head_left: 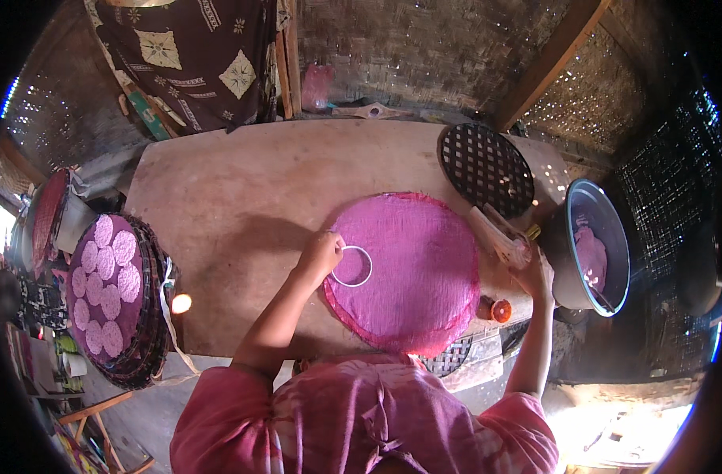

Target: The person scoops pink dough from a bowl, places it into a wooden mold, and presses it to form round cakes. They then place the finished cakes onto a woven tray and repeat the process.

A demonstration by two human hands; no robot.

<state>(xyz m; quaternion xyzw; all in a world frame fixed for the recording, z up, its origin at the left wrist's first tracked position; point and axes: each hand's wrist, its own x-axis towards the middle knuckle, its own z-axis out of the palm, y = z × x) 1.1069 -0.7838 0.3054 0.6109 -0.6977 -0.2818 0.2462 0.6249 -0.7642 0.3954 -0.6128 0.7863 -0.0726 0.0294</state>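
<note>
A thin white ring is pinched at its edge in the fingers of my left hand. It sits at the left part of a round tray covered with pink-purple cloth. On the right, my right hand closes on the near end of a pale, pink-smeared tool with long flat pieces; its exact kind is unclear, and my fingers are partly hidden. Just beyond that hand stands a large grey basin holding a purple paste. A small orange-red round thing lies nearby on the table.
The wooden table carries a dark woven round tray at the back right. At the left, stacked round trays have several pale pink discs on top. A dark patterned cloth hangs behind the table, near a woven wall.
</note>
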